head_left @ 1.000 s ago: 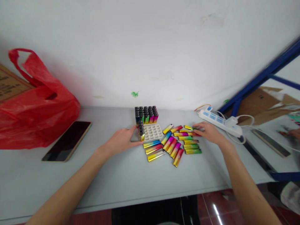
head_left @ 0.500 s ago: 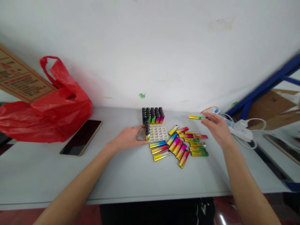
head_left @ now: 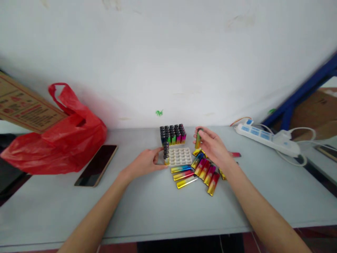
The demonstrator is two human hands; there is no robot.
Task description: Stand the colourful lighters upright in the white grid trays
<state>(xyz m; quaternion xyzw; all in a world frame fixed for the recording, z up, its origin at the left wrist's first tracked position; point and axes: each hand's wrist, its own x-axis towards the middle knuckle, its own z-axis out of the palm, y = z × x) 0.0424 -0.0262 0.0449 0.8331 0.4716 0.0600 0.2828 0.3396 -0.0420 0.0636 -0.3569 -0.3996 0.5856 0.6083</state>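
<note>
My left hand (head_left: pixel 144 162) grips the left end of a white tray (head_left: pixel 181 156) full of small round-cornered slots, fingers at the back corner and thumb at the front. One column of black-topped lighters (head_left: pixel 166 154) stands upright along that end. In my right hand (head_left: pixel 214 147) a green and yellow lighter (head_left: pixel 198 142) is pinched upright, just beyond the tray's right back corner. Loose lighters in metallic gold with blue, red and pink (head_left: pixel 204 170) lie in front and to the right, some hidden beneath my right hand and wrist.
A block of upright lighters (head_left: pixel 172 135) stands behind the tray, near the wall. At left are a phone (head_left: pixel 97 165), a red plastic bag (head_left: pixel 71 140) and a cardboard box (head_left: pixel 26 103). A white power strip (head_left: pixel 265 140) with cables lies at right.
My right hand has moved left from the far right side with the green and yellow lighter, which has turned from lying flat to upright. My left hand stays at the tray's end.
</note>
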